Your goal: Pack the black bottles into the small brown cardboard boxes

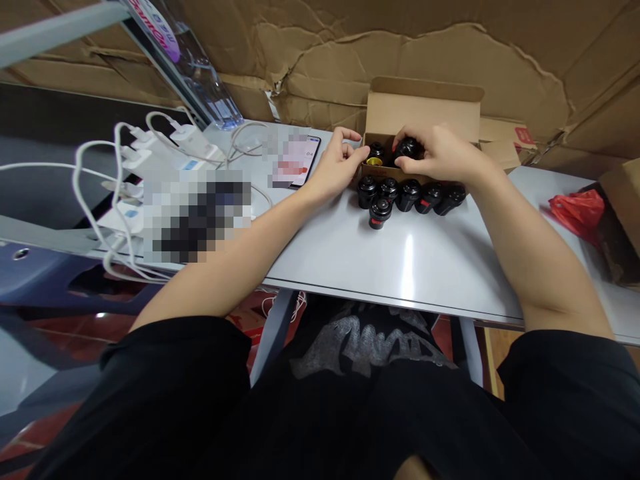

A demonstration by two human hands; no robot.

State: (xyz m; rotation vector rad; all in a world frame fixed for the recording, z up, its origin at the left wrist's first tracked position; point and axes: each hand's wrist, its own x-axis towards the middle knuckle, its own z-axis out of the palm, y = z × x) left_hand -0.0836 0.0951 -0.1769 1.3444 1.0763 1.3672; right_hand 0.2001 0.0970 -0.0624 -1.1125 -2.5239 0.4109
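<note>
I am watching a black canister (409,148) sitting within the mouth of a small cardboard box (395,174). The right hand (436,152) is gripping it, thumb to the near side. The left hand (343,163) is touching the box's left end, thumb and fingers slightly parted; pinching the wall or merely resting, I cannot tell. Step in hand, I'm judging: handling one canister at the box, inward or outward unclear. Any move from here is calling for a firm hold, a steady box and clearance past the near wall. The box is standing open, flap (424,105) rising at the far side; a gold-ringed canister (376,155) is occupying its left end. Six more black canisters (410,195) are standing or leaning just near it. Far right, a red plastic bag (577,212) is lying beside an open carton (624,200).
</note>
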